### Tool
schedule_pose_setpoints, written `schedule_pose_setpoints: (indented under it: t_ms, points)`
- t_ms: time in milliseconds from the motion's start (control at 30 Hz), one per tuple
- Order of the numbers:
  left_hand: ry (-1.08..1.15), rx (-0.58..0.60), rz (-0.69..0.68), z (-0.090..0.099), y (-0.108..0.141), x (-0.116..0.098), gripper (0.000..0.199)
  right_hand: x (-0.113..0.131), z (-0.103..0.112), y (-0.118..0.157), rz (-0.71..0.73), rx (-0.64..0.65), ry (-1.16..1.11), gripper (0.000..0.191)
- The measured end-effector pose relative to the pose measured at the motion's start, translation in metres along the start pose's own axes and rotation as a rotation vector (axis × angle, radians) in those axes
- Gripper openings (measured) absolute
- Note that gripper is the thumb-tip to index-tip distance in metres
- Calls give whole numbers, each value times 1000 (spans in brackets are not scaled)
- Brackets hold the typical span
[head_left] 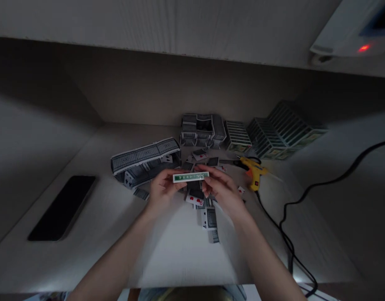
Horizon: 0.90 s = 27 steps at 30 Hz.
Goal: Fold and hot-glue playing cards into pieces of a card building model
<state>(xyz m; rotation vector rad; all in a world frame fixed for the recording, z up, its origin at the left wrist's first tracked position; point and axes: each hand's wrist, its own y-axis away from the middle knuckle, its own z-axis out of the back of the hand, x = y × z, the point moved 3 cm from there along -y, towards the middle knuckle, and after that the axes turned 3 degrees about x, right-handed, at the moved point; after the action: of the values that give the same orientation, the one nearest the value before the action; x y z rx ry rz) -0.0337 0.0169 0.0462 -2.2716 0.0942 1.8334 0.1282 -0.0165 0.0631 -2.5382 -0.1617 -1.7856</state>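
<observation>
Green-and-white card piece [190, 177] sits above the middle of the desk [176, 259], between the left hand [164, 188] and the right hand [222, 186], whose fingers [215, 172] are closed on its two ends. Loose playing cards [210, 218] litter the desk beneath, partly hidden by the hands. To the left lie a long box built of cards [145, 156] and, nearer, a black phone [62, 209]. At the far side stand a blocky card structure [189, 124] and, farther right, ribbed card structures [275, 133]. A yellow glue gun [257, 171] lies right of the right hand, its black cord [274, 221] trailing toward the near edge. The piece looks long and narrow, level, with small pale marks on green inside a white border; its depth cannot be told.
</observation>
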Motion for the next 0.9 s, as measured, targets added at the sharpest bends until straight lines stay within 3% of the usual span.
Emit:
schedule_pose_setpoints:
  t_ms: [433,800,900]
  points:
    - [-51,32,-238,-4,6,-1,19,-1,-8,7,91,-42,-137,24]
    - [-98,72,-357,-6,10,-1,19,-3,-6,9,157,-65,-110,18]
    - [-199,87,-434,-8,11,-5,21,-6,-7,10,176,-58,-59,16]
